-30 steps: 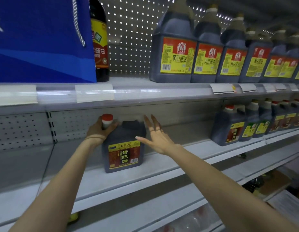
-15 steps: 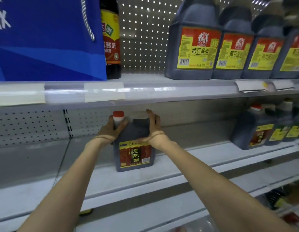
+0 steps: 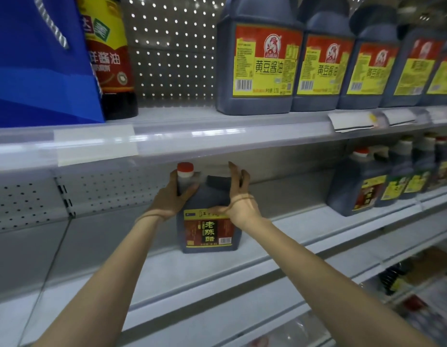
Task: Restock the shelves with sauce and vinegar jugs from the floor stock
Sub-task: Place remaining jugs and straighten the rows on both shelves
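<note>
The long white metal shelf (image 3: 280, 236) beneath both hands is bearing the work. Above the hands, a row of dark sauce jugs with yellow-and-red labels (image 3: 257, 58) is sitting stocked. Well right of the right hand (image 3: 240, 199), a shorter row of dark capped jugs (image 3: 360, 186) is standing. Between the 2 hands, 1 dark plastic vinegar jug with a red cap (image 3: 207, 229) is resting upright on the shelf, with the left hand (image 3: 167, 196) gripping its neck and the right hand clasping its handle side. This placement is seemingly finishing; the stretch toward that shorter row is probably awaiting more.

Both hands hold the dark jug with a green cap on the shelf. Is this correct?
No. In the head view the cap is red, not green. The left hand and right hand do hold the dark jug on the shelf.
</note>
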